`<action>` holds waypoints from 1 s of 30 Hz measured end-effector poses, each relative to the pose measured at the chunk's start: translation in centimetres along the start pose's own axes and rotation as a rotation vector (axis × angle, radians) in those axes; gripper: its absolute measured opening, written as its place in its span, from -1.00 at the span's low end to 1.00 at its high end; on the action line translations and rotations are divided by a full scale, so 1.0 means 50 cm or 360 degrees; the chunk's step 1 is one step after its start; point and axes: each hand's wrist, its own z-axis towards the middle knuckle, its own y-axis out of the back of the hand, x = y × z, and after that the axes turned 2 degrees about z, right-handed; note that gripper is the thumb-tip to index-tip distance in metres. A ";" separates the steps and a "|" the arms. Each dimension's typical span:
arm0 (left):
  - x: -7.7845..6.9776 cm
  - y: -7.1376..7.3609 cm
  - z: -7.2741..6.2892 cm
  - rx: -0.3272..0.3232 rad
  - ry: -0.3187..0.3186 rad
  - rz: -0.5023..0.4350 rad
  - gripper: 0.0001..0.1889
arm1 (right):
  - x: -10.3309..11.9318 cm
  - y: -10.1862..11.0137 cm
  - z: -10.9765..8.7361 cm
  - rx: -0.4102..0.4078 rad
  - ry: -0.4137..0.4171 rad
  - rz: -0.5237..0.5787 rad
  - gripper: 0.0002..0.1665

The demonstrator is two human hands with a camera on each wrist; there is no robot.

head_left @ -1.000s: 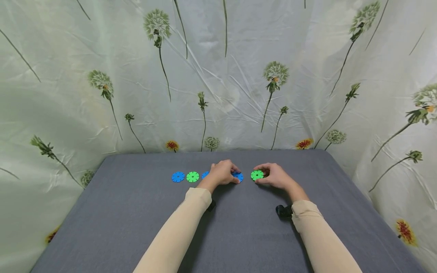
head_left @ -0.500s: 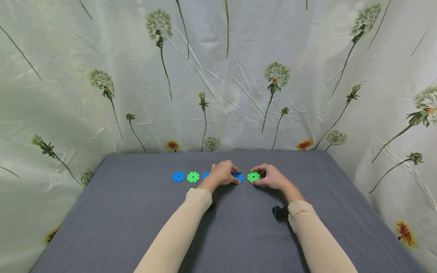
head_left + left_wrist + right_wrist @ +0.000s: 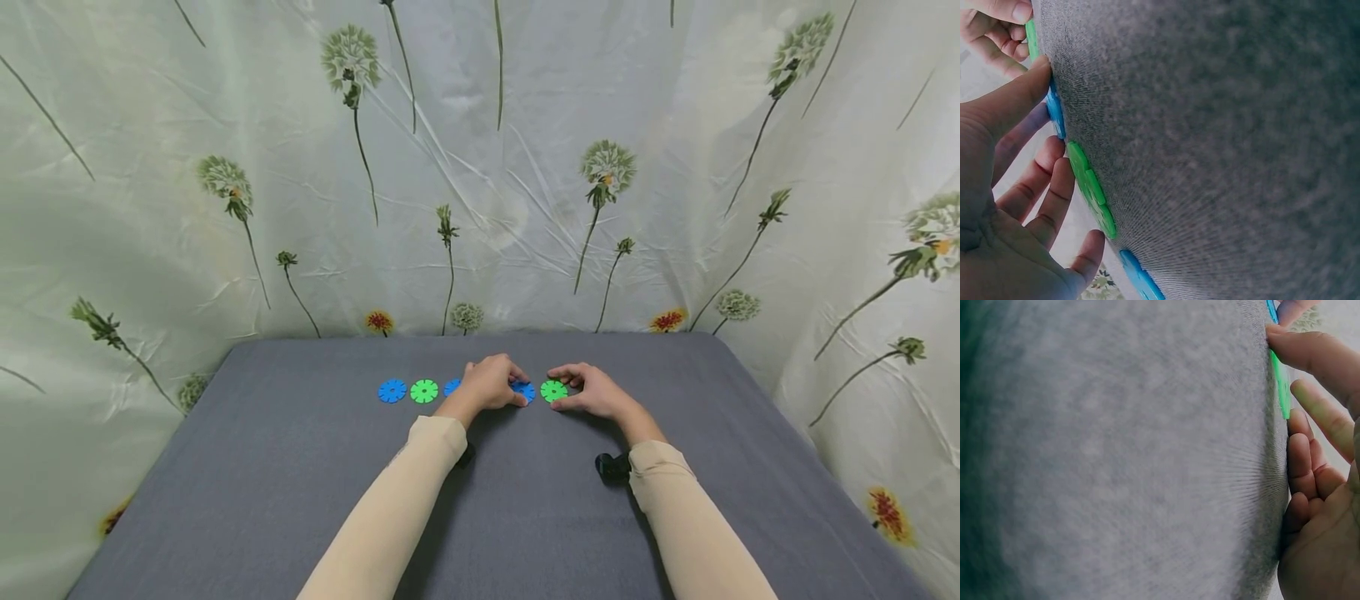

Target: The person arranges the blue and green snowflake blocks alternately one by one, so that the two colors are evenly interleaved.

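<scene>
Flat, notched snowflake discs lie in a row on the grey cloth. My left hand [image 3: 487, 384] holds a blue snowflake disc [image 3: 527, 392] between thumb and index finger, flat against the cloth. Just right of it, my right hand [image 3: 601, 393] pinches a green snowflake disc [image 3: 553, 392] by its near and far edges. In the left wrist view another green disc [image 3: 1091, 190] lies below my left hand's other fingers; the hand hides it in the head view. Farther left are a partly covered blue disc [image 3: 451, 387], a green one [image 3: 423, 392] and a blue one [image 3: 392, 391].
The grey cloth [image 3: 315, 483] covers the whole table. Behind and at both sides hangs a pale curtain [image 3: 517, 167] printed with dandelions. A black wrist camera [image 3: 612, 469] sits at my right cuff, close over the cloth.
My right hand has slid the green disc left along the cloth, up beside the blue disc. My left hand has stayed in place on its blue disc.
</scene>
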 end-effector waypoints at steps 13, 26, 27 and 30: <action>-0.003 0.008 -0.003 -0.0004 -0.0004 0.0059 -0.60 | 0.002 -0.006 0.006 -0.0066 -0.0077 0.0106 -0.29; 0.007 0.021 -0.025 -0.0065 -0.0100 0.0147 -0.53 | 0.010 0.002 -0.005 -0.0037 0.0018 0.0148 -0.29; 0.010 0.026 -0.030 -0.0090 -0.0126 0.0131 -0.52 | 0.009 0.006 -0.008 -0.0043 0.0027 0.0150 -0.29; 0.023 0.046 -0.051 -0.0182 -0.0187 0.0069 -0.47 | 0.008 0.016 -0.022 -0.0082 0.0017 0.0144 -0.31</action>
